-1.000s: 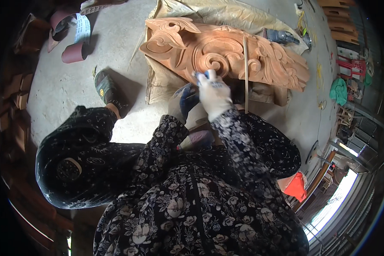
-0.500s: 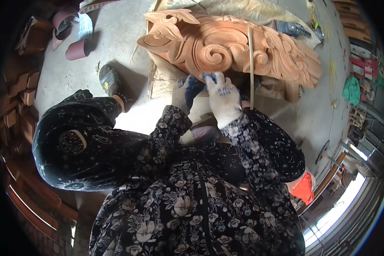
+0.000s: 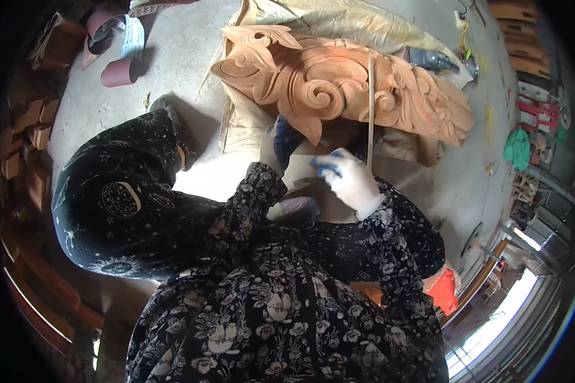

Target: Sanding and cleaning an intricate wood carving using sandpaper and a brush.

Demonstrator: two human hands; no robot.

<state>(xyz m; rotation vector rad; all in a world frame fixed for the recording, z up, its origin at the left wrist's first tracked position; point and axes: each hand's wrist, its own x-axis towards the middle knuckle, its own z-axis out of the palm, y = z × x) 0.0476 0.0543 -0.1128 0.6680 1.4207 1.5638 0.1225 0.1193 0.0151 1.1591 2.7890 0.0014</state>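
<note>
A large reddish-brown wood carving [image 3: 338, 70] with scrolls and leaves lies in front of me, raised on a support. My left hand [image 3: 281, 143], in a white glove with a blue palm, grips the pointed lower edge of the carving near its left part. Its fingertips are partly hidden. Just right of it and nearer to me, my right hand [image 3: 350, 182] is apart from the carving, gloved likewise, with curled fingers pressed together. Whatever may be in them is hidden. A thin wooden strip [image 3: 371, 108] crosses the carving, right of both hands.
Under the carving spreads a beige sheet [image 3: 243, 127]. A dark blue power tool [image 3: 431, 59] lies behind it. A curled sanding belt [image 3: 119, 73] is on the floor at far left, near stacked wood blocks [image 3: 38, 136]. At right are a green cloth [image 3: 517, 150] and a red bag [image 3: 442, 292].
My right hand has left the carving's edge and drawn back toward me, to the right. My left hand stays at the edge. The view has shifted slightly.
</note>
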